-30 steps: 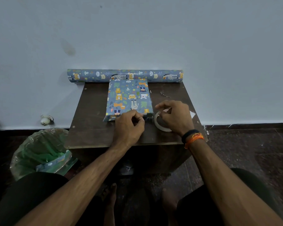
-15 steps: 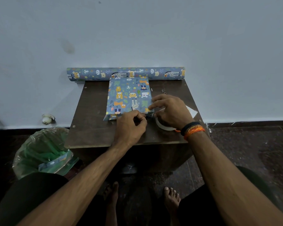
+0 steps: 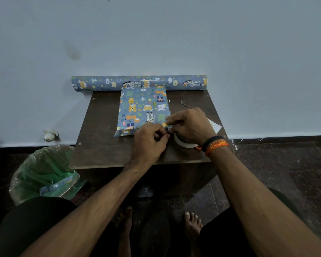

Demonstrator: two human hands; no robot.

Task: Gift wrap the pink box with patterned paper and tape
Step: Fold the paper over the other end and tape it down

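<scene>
Against the far wall, at the back edge of the dark wooden table (image 3: 100,151), a roll of patterned paper (image 3: 139,82) is lying lengthwise. Just near of it, touching or almost touching the roll, the wrapped box (image 3: 143,110) is resting flat, its pink fully hidden under the blue animal print. Its near end flap is sticking out loose at the left corner, so the wrapping is looking close to done but not yet sealed.

Both hands are meeting at the box's near right corner. My left hand (image 3: 149,143) is curling narrow, its fingertips pinching something small I am taking for a tape end, though the strip itself is too faint to confirm. My right hand (image 3: 190,125) is pressing its fingers onto the top edge of the paper while covering most of the tape roll (image 3: 183,143) beneath it.

Judging by its flat, crisp faces, the box is likely light and stiff, while the paper is thin, slick and easy to crease or tear. Holding is best done by pressing flat on the top face near the edge, not by tugging the loose flap.
</scene>
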